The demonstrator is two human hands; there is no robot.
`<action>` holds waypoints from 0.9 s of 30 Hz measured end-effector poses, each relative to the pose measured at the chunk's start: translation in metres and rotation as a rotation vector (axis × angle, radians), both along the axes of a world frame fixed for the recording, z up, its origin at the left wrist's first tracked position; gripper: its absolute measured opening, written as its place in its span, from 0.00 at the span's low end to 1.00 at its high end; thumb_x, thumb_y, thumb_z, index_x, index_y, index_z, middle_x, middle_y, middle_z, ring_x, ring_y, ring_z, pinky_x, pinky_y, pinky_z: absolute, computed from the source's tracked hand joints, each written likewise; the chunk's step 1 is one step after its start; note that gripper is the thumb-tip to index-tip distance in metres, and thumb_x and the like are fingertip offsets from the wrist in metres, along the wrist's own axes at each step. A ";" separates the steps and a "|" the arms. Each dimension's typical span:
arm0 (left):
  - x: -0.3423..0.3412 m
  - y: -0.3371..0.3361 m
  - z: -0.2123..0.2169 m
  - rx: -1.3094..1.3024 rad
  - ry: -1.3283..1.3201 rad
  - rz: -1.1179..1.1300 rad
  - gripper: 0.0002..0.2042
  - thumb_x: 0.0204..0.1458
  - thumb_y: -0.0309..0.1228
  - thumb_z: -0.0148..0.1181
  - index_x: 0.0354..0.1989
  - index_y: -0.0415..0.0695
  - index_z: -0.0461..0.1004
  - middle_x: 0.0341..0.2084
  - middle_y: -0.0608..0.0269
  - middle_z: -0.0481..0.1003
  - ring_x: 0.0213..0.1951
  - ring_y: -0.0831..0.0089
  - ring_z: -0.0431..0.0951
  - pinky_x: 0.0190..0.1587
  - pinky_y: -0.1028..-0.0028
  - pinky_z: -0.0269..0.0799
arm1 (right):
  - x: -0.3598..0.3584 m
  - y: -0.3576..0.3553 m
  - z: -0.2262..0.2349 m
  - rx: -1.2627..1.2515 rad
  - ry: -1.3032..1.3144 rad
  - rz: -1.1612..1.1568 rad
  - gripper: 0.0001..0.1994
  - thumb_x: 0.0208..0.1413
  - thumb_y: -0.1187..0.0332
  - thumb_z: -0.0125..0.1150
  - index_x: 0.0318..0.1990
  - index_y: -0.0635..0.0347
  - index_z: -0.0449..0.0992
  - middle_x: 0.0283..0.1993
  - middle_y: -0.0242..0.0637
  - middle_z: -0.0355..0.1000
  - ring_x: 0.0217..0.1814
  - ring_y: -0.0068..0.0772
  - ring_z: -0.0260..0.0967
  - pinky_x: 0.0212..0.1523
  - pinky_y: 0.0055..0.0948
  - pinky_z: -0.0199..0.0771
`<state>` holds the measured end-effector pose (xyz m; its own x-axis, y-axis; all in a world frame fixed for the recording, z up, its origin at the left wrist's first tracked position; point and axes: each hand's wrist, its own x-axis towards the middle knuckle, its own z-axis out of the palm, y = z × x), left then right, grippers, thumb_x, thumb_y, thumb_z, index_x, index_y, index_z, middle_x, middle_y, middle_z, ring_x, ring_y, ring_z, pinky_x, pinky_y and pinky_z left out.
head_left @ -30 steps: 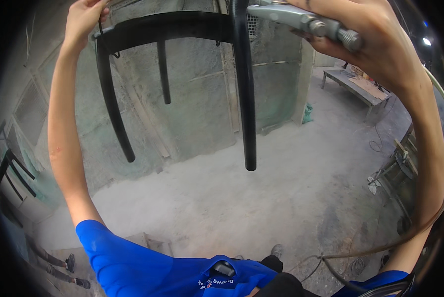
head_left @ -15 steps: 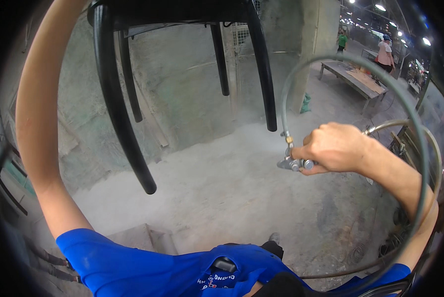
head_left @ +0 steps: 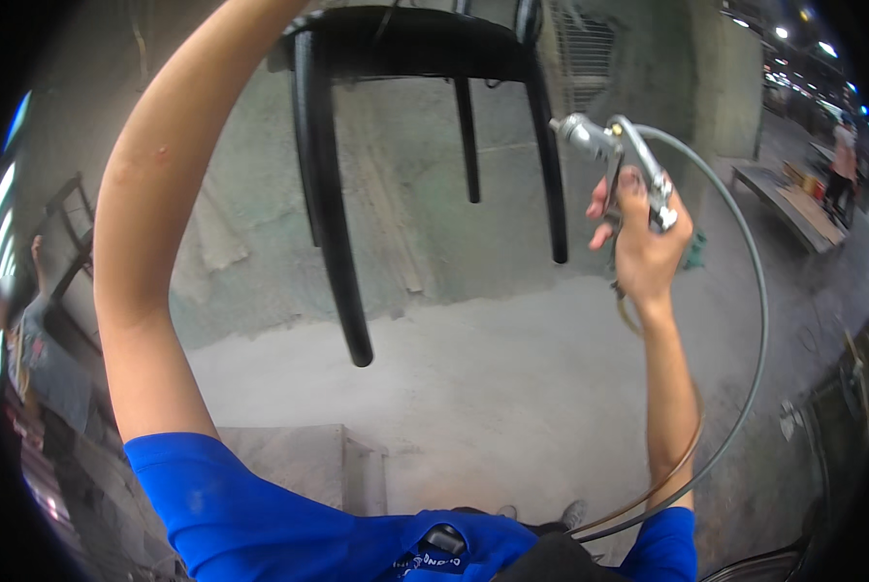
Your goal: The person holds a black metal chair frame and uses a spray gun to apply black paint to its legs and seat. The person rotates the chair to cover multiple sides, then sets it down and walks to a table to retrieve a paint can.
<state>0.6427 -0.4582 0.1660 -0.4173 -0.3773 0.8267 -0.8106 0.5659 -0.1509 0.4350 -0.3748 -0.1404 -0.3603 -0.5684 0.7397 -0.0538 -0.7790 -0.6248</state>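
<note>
A black chair is up in front of me, its legs pointing down and ending above the floor. My left arm reaches up to the near left side of the seat; the hand itself is out of the picture, so its grip does not show. On the right, my right hand is wrapped around a metal spray gun, with some fingers loose near the trigger. The gun's nozzle points left toward the chair's right legs, a short distance away. A grey hose loops from the gun down to my right side.
Behind the chair is a stained wall with a grille. A box-like block stands low at front left. At right, a person stands by a low table. Another person is at far left near a dark chair.
My right hand has risen and turned, bringing the spray gun from low beside the chair legs up level with the seat. The view has shifted, so the chair appears farther right.
</note>
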 end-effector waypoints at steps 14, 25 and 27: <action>0.223 0.131 -0.254 -0.305 0.803 -0.285 0.35 0.69 0.44 0.39 0.76 0.31 0.45 0.74 0.37 0.54 0.76 0.48 0.54 0.78 0.54 0.44 | 0.036 -0.063 -0.011 -0.033 -0.232 -0.178 0.11 0.68 0.65 0.61 0.48 0.64 0.80 0.29 0.29 0.78 0.27 0.13 0.73 0.17 0.18 0.70; 0.183 0.061 -0.525 0.981 2.131 -0.912 0.45 0.63 0.61 0.54 0.65 0.25 0.50 0.56 0.27 0.69 0.55 0.43 0.75 0.60 0.51 0.72 | 0.101 0.020 0.051 -0.134 -0.002 0.327 0.14 0.69 0.61 0.61 0.49 0.66 0.77 0.33 0.38 0.79 0.29 0.20 0.77 0.18 0.18 0.74; 0.179 0.070 -0.517 0.916 2.209 -0.869 0.45 0.63 0.60 0.54 0.65 0.24 0.50 0.59 0.26 0.66 0.58 0.41 0.73 0.64 0.49 0.70 | 0.079 0.022 0.069 -0.173 0.025 0.263 0.15 0.69 0.60 0.60 0.48 0.66 0.77 0.32 0.37 0.78 0.28 0.20 0.76 0.17 0.19 0.74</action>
